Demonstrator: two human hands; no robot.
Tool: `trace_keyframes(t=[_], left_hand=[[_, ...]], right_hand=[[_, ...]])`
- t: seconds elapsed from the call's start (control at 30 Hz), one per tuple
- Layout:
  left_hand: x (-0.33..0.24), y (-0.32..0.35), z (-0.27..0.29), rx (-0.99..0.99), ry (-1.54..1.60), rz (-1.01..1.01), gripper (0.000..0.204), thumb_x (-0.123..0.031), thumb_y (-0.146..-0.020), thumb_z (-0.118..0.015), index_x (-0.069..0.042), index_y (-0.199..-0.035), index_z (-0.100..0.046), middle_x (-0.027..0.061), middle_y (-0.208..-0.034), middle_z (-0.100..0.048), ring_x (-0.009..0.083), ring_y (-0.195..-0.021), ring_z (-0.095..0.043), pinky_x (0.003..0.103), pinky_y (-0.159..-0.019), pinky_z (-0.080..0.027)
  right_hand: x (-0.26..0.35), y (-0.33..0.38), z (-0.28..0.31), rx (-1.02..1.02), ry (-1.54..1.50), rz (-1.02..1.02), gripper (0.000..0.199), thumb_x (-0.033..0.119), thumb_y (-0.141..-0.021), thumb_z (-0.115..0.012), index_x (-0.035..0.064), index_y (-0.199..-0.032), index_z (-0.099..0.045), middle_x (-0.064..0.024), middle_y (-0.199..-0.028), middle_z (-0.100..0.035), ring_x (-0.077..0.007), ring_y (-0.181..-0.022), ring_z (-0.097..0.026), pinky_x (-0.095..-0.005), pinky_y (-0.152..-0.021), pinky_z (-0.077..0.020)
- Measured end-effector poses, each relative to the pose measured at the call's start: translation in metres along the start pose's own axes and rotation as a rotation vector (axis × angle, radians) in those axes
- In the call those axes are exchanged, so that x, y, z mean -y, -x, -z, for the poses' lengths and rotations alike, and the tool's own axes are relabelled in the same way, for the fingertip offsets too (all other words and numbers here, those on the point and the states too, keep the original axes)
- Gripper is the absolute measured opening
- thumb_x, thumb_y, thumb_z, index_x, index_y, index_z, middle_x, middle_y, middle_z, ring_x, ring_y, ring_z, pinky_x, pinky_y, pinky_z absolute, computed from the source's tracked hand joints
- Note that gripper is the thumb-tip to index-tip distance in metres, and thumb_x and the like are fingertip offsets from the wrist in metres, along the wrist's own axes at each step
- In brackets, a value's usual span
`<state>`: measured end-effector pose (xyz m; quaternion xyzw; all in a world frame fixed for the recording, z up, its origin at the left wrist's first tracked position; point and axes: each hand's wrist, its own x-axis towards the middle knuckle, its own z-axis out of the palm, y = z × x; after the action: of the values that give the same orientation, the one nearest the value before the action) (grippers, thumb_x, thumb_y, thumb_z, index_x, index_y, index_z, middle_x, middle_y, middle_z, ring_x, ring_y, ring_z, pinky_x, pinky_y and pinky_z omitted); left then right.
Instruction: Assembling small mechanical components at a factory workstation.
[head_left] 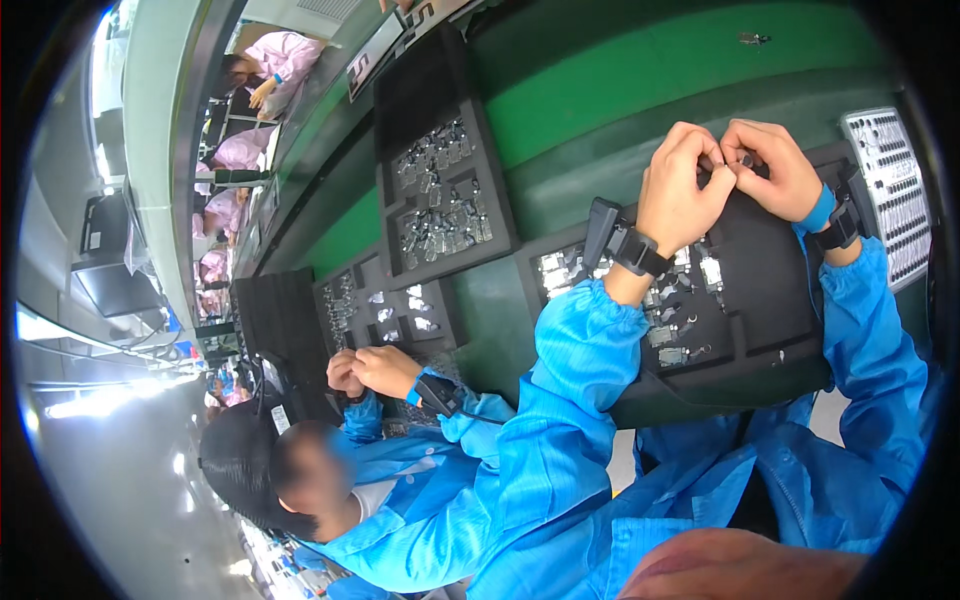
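My left hand [684,186] and my right hand [775,172] meet above a black foam tray [765,285], fingertips pinched together. A small dark piece [746,160] shows at the right hand's fingers; its kind is too small to tell. What my left fingertips grip is mostly hidden, apart from a dark speck between them. Below my left wrist, several small shiny metal pieces [672,355], some with rings, lie in the foam tray's compartments. Each wrist wears a black strapped device, and a blue band circles the right one.
At right stands a white tray [889,200] with rows of small dark-ended parts. Another black foam tray [493,225] holds shiny pieces. One small piece [755,39] lies on the green surface [610,85]. A co-worker's hands [375,370] work at left; people in pink sit beyond.
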<state>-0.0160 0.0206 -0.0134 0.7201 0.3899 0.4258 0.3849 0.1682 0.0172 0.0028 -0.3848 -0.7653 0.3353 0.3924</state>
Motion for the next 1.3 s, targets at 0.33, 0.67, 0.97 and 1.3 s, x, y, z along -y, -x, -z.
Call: trace_keyframes(t=[0.33, 0.67, 0.97, 1.3], left_hand=[[-0.003, -0.003, -0.001, 0.003, 0.022, 0.015, 0.011, -0.006, -0.083, -0.065, 0.003, -0.086, -0.060, 0.0122, -0.093, -0.062, 0.0227, -0.080, -0.066, 0.033, -0.072, -0.054], [0.008, -0.005, 0.002, 0.016, 0.044, -0.048, 0.010, -0.002, -0.082, -0.066, 0.002, -0.088, -0.058, 0.0132, -0.094, -0.061, 0.0242, -0.082, -0.065, 0.033, -0.072, -0.055], [-0.002, -0.003, 0.003, 0.078, -0.028, -0.066, 0.010, 0.000, -0.080, -0.064, 0.001, -0.086, -0.056, 0.0128, -0.101, -0.061, 0.0246, -0.087, -0.064, 0.034, -0.077, -0.054], [-0.004, -0.005, 0.002, 0.062, 0.008, -0.033, 0.008, 0.000, -0.082, -0.062, 0.000, -0.088, -0.057, 0.0120, -0.102, -0.061, 0.0230, -0.090, -0.063, 0.033, -0.079, -0.054]], right_hand=[[-0.009, -0.003, 0.002, -0.022, 0.042, 0.013, 0.011, 0.010, -0.080, -0.059, 0.0012, -0.084, -0.054, -0.0045, -0.074, -0.051, -0.0130, -0.063, -0.045, -0.0277, -0.055, -0.0352], [-0.010, -0.006, 0.005, 0.056, 0.000, 0.024, 0.018, 0.016, -0.084, -0.067, 0.0011, -0.094, -0.065, -0.0152, -0.085, -0.068, -0.0279, -0.077, -0.069, -0.0356, -0.069, -0.0547], [-0.009, 0.001, 0.002, 0.029, -0.041, 0.098, 0.012, 0.008, -0.079, -0.062, 0.0008, -0.087, -0.059, -0.0101, -0.077, -0.057, -0.0239, -0.065, -0.058, -0.0346, -0.059, -0.0481], [-0.013, 0.002, 0.004, -0.008, -0.030, 0.097, 0.011, 0.009, -0.078, -0.062, 0.0008, -0.085, -0.057, -0.0094, -0.074, -0.055, -0.0232, -0.062, -0.056, -0.0351, -0.056, -0.0454]])
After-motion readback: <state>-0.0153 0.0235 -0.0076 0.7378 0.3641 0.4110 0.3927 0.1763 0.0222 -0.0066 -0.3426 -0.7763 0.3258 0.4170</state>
